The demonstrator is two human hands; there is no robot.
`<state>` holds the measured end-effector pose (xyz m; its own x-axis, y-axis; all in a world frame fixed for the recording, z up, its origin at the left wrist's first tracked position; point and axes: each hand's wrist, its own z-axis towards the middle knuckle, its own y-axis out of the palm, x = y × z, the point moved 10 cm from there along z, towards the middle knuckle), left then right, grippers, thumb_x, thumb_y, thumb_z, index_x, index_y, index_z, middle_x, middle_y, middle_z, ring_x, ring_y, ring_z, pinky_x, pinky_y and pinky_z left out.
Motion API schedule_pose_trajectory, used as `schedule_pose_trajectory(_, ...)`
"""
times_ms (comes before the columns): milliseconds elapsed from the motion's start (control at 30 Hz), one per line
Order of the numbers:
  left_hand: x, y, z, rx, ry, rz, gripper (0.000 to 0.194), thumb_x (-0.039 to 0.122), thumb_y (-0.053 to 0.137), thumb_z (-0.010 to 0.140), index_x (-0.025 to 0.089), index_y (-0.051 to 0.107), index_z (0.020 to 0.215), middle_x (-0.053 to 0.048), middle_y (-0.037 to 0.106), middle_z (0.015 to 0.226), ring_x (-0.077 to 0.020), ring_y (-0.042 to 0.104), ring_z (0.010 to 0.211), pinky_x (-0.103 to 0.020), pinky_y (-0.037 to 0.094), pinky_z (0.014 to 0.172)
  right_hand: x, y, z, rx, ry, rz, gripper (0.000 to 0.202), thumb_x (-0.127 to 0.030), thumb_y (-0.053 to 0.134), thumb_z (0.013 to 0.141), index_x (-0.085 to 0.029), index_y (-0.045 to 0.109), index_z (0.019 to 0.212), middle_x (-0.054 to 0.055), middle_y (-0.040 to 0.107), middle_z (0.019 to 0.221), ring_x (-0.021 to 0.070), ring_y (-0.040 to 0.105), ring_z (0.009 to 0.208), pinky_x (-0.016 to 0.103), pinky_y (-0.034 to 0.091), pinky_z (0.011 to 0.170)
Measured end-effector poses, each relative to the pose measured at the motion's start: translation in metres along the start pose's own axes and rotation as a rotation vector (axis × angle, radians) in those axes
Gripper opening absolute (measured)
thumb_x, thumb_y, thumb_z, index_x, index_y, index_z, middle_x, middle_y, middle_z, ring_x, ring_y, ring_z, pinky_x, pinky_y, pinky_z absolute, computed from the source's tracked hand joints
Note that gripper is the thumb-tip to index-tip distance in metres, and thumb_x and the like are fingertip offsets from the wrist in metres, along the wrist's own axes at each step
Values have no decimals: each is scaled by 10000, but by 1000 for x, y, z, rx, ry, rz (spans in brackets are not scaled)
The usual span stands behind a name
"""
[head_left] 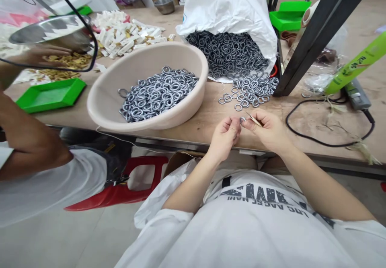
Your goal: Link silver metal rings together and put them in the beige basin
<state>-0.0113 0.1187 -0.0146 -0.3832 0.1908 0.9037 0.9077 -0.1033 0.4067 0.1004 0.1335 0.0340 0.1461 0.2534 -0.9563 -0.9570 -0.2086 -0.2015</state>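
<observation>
Both my hands meet over the table's front edge. A small grey ring (242,120) shows between their fingertips. My left hand (224,135) is closed, its thumb and fingers pinched at the ring's left side; part of the ring is hidden. My right hand (269,131) is closed too, its thumb touching the ring, and a thin pointed tan stick (254,118) juts from its fingers. Just beyond lies a loose pile of grey rings (251,91), spilling from a white sack (229,8). To the left, a beige basin (147,54) holds many more rings.
At the left, a co-worker's hand (45,54) is beside a metal bowl (54,30) and brass-coloured pieces. A green tray (51,95) lies nearby. A dark metal post (313,34) rises at the right, near a black cable (319,141) and a green-yellow tube (358,64).
</observation>
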Motion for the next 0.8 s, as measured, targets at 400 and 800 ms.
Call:
schedule_pose_trajectory(400, -9, 8, -9, 124, 38, -39, 518, 664, 634, 811, 180, 492, 689, 56, 397, 498, -53, 316, 427, -182, 216, 394, 15, 12, -16, 76, 105, 170, 435, -619, 731, 775, -224, 554, 729, -7, 555, 692, 164, 555, 655, 296, 473, 615)
schedule_pose_trajectory(800, -8, 18, -11, 44, 2, -75, 517, 628, 639, 827, 185, 433, 655, 72, 353, 467, -42, 269, 401, -191, 180, 399, 5, 9, -16, -22, 67, 209, 334, -501, 750, 807, -233, 559, 859, -6, 584, 792, 162, 571, 728, 299, 492, 673)
